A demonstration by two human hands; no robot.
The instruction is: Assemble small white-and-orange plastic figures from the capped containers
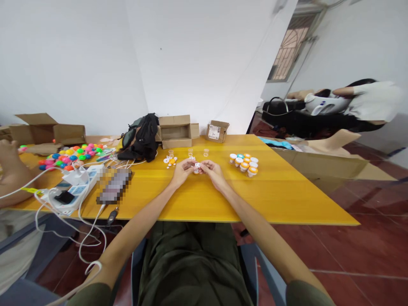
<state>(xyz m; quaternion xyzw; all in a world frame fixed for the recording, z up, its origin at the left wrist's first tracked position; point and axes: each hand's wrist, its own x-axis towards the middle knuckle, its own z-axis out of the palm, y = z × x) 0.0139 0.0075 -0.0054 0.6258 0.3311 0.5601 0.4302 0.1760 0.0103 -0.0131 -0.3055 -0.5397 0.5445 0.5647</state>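
Note:
My left hand (182,173) and my right hand (213,173) meet over the middle of the table. Their fingertips pinch a small white piece with dark dots (197,165), which looks like dice. Something clear, perhaps a small cup, shows just under the fingers, partly hidden. Behind the hands lie more white dotted pieces (191,158). Three clear plastic cups stand farther back, one of them the right-hand cup (206,152). Small white and orange parts (171,162) lie left of my left hand. To the right stands a group of lidded cups (245,163) with orange, white and teal lids.
On the left are a power strip (81,189) with white cables, a phone (114,187) and colourful balls (68,157). A black bag (140,138) and cardboard boxes (175,131) line the back. Another person's arm (12,178) rests at far left; someone else sits at far right.

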